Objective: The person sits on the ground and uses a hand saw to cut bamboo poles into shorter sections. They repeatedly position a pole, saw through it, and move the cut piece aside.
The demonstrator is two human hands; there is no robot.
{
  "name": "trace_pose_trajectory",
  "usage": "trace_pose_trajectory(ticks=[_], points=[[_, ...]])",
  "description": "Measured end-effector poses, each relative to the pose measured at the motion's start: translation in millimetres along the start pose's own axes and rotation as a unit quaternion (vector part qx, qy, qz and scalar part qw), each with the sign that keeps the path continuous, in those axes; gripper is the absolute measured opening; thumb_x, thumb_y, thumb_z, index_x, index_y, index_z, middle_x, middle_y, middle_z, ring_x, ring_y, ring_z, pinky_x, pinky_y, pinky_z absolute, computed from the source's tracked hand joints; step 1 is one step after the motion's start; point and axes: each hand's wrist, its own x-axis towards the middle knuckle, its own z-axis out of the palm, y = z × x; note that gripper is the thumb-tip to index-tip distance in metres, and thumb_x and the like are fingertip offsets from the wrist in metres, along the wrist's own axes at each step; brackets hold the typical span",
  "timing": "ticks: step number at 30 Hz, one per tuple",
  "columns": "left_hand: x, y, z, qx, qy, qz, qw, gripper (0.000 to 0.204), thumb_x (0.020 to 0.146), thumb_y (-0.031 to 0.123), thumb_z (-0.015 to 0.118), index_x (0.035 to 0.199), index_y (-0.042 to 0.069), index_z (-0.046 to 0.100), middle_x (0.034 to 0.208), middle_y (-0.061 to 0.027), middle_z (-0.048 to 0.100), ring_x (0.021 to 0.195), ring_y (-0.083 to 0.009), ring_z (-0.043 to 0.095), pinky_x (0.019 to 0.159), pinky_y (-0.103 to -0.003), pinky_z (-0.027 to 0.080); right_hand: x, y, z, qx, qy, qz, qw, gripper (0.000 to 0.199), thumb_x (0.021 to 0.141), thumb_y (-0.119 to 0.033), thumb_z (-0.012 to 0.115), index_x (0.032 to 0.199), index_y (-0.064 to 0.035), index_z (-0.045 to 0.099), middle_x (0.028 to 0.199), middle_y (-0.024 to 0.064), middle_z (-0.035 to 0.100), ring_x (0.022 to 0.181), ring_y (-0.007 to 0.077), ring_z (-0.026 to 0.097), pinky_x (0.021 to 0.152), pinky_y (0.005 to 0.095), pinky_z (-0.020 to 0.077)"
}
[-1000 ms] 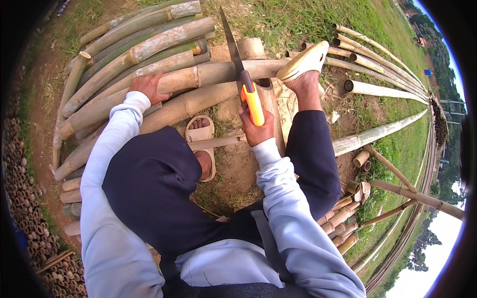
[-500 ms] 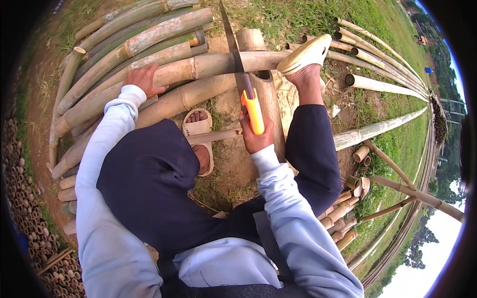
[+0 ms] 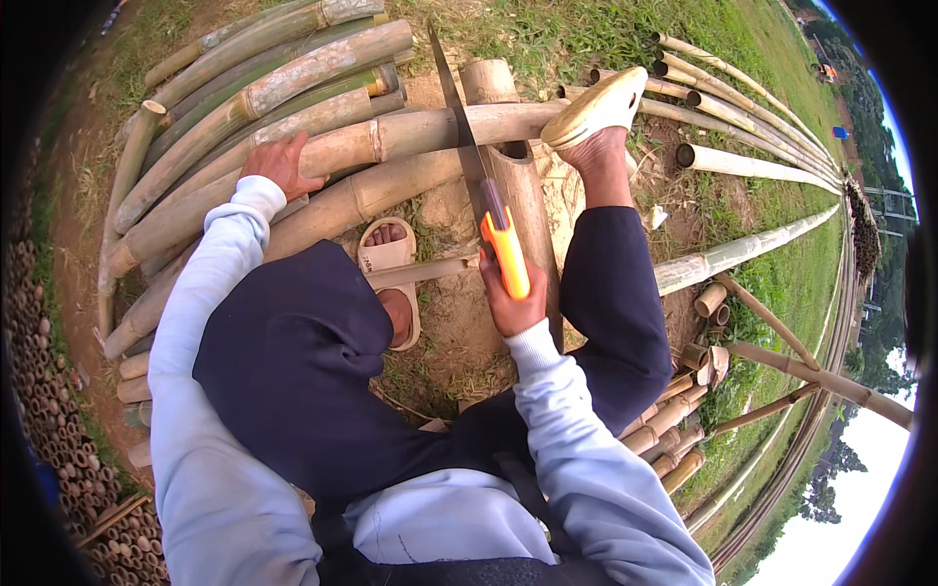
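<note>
My right hand is closed round the orange handle of a handsaw. The saw's long dark blade lies across a bamboo pole, its tip pointing away from me. Over the same pole, left of the blade, my left hand is wrapped, pressing on it. A sandalled foot of mine rests on the pole's right end. Beneath that end, a thick bamboo post and a short bamboo stub support it.
A stack of cut bamboo poles lies at the left. Long poles stretch away on the grass at the right. Bamboo offcuts are piled beside my right leg, near a slanting pole frame. Many short rings are heaped far left.
My right hand has drawn the saw back toward me and slightly right, so the blade has slid along its line across the pole. My left hand and foot stay in place.
</note>
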Motion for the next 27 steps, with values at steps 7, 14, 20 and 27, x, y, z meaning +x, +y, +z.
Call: trace_pose_trajectory(ticks=[7,14,20,27], points=[[4,-11,-11,0.007,-0.008,-0.005,1.0,0.074,0.076,0.055,0.082,0.131,0.011,0.056,0.112,-0.0198,0.073,0.103,-0.0404,0.071,0.09,-0.051,0.056,-17,4,-6,0.029,-0.026,0.031,0.999,0.018,0.095,-0.01,0.075,0.102,0.0056,0.069,0.079,0.0075,0.068,0.073,0.0115,0.06,0.069,0.0305,0.0513],[6,-8,-7,0.004,0.001,-0.012,1.0,0.075,0.074,0.052,0.082,0.131,0.01,0.057,0.11,-0.0203,0.073,0.1,-0.0412,0.071,0.088,-0.05,0.057,-107,-8,-31,-0.032,-0.007,0.059,0.998,0.03,0.092,-0.002,0.07,0.121,0.005,0.069,0.091,0.0147,0.073,0.084,0.0186,0.072,0.081,0.0306,0.0548],[10,7,-17,0.005,0.005,0.007,1.0,0.072,0.075,0.058,0.08,0.128,0.013,0.058,0.113,-0.0159,0.073,0.101,-0.0393,0.072,0.089,-0.05,0.058,57,-18,16,-0.026,0.016,-0.024,0.999,0.021,0.093,-0.014,0.075,0.089,0.0057,0.067,0.068,0.0149,0.064,0.062,0.018,0.06,0.062,0.037,0.0491],[-4,-2,-15,0.006,-0.029,-0.017,0.999,0.072,0.075,0.056,0.081,0.126,0.009,0.058,0.115,-0.0171,0.072,0.1,-0.0392,0.071,0.089,-0.05,0.057,-156,-22,-48,-0.035,0.001,0.056,0.998,0.035,0.092,-0.002,0.071,0.125,0.0062,0.067,0.092,0.0159,0.074,0.085,0.0183,0.073,0.082,0.0312,0.0555]])
